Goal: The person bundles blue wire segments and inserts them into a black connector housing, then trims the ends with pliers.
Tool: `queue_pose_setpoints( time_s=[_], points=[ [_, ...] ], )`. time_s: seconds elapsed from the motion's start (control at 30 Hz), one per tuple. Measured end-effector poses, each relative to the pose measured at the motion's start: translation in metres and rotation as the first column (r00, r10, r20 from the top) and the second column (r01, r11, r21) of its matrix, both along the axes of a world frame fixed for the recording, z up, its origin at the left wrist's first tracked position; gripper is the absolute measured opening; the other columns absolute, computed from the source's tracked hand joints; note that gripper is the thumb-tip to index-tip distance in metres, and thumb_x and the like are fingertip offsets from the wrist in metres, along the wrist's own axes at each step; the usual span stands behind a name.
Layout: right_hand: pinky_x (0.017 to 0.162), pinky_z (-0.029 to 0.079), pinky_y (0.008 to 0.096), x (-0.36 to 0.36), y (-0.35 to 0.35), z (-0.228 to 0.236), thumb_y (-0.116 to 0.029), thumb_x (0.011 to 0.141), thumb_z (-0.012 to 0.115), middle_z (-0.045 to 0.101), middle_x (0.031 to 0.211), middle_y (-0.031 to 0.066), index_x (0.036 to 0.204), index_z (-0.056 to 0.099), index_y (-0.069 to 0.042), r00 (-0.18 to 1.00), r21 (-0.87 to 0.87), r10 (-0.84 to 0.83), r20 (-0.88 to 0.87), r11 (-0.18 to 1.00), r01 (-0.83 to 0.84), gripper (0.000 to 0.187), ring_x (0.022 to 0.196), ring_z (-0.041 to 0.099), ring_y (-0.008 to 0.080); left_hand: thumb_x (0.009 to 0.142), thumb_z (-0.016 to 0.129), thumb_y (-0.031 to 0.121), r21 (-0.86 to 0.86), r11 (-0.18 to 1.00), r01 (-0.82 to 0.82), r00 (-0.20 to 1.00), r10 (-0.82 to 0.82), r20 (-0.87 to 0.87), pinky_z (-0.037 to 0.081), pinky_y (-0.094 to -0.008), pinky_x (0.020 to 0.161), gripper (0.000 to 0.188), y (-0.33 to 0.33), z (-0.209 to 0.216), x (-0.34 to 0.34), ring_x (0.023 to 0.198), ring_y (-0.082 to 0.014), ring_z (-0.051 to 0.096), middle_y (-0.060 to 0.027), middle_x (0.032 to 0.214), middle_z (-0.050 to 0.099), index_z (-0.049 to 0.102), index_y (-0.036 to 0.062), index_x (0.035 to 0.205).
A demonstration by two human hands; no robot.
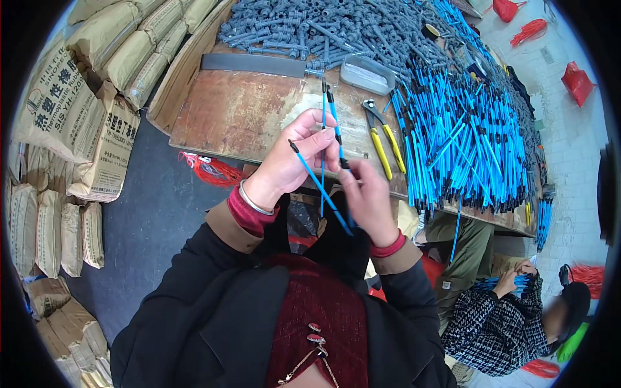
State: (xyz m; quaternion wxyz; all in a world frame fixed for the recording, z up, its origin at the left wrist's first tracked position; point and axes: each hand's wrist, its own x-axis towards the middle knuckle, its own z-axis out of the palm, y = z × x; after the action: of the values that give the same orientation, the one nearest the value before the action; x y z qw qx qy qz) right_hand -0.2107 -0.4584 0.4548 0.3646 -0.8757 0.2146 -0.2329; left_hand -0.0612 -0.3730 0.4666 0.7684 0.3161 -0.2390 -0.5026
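Above my lap, in front of the table edge, my left hand point(291, 155) is closed in a pinch on thin blue plastic sticks. One blue stick with a black tip point(334, 113) stands upright beyond my fingers, beside a thinner one. Another black-tipped blue stick point(320, 187) slants from below my left wrist toward the lower right; what keeps it there is partly hidden. My right hand point(370, 197) is closed, thumb and fingers on the black lower part of the upright stick. The two hands almost touch, and their fingers hide the exact joint.
On the wooden table point(226, 116) lie yellow-handled pincers point(386, 145), a clear plastic tray point(367, 75) and a flat grey bar point(252, 64). Grey plastic fittings point(336, 32) heap behind; many blue sticks point(462, 142) pile right. Paper sacks point(65, 110) stand left. A co-worker point(498, 323) sits lower right.
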Motion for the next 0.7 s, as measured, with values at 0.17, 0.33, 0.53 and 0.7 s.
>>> queue_pose_setpoints(
  time_s=[0.17,0.33,0.53,0.7],
  points=[
    [0.060,0.048,0.0327,0.001,-0.036,0.019,-0.014,0.088,0.058,0.062,0.077,0.0112,0.092,0.060,-0.002,0.992,-0.218,-0.125,-0.025,0.969,0.116,0.013,0.067,0.062,0.0240,0.089,0.058,0.013,-0.044,0.985,0.168,0.975,-0.172,-0.138,0.040,-0.0243,0.047,0.012,0.007,-0.020,0.027,0.049,-0.0096,0.046,-0.0018,0.062,0.052,0.058,0.0031,0.096],
    [0.060,0.052,0.0433,0.009,-0.110,0.004,-0.025,0.085,0.055,0.064,0.083,0.0154,0.079,0.062,-0.007,0.712,-0.751,-0.618,-0.335,0.631,0.195,0.020,0.074,0.064,0.0325,0.087,0.061,0.013,-0.101,0.935,0.340,0.913,-0.354,-0.202,0.038,-0.0246,0.045,0.012,0.003,-0.039,0.039,0.051,-0.0111,0.051,-0.0032,0.060,0.057,0.062,0.0028,0.094],
    [0.055,0.053,0.0386,0.011,-0.126,-0.018,-0.018,0.083,0.054,0.063,0.076,0.0111,0.071,0.059,-0.006,0.658,-0.827,-0.695,-0.290,0.528,0.193,0.019,0.068,0.065,0.0294,0.088,0.061,0.014,-0.092,0.974,0.207,0.940,-0.224,-0.256,0.042,-0.0241,0.048,0.013,0.001,-0.047,0.037,0.055,-0.0114,0.056,-0.0044,0.068,0.063,0.064,0.0038,0.094],
    [0.052,0.052,0.0379,0.007,-0.119,-0.002,-0.020,0.086,0.053,0.064,0.075,0.0127,0.080,0.058,-0.004,0.674,-0.857,-0.727,-0.131,0.425,0.292,0.018,0.067,0.065,0.0300,0.088,0.060,0.013,-0.055,0.988,0.146,0.932,-0.156,-0.326,0.048,-0.0249,0.054,0.010,-0.002,-0.061,0.041,0.061,-0.0117,0.061,-0.0071,0.080,0.066,0.062,0.0070,0.096]
  ],
)
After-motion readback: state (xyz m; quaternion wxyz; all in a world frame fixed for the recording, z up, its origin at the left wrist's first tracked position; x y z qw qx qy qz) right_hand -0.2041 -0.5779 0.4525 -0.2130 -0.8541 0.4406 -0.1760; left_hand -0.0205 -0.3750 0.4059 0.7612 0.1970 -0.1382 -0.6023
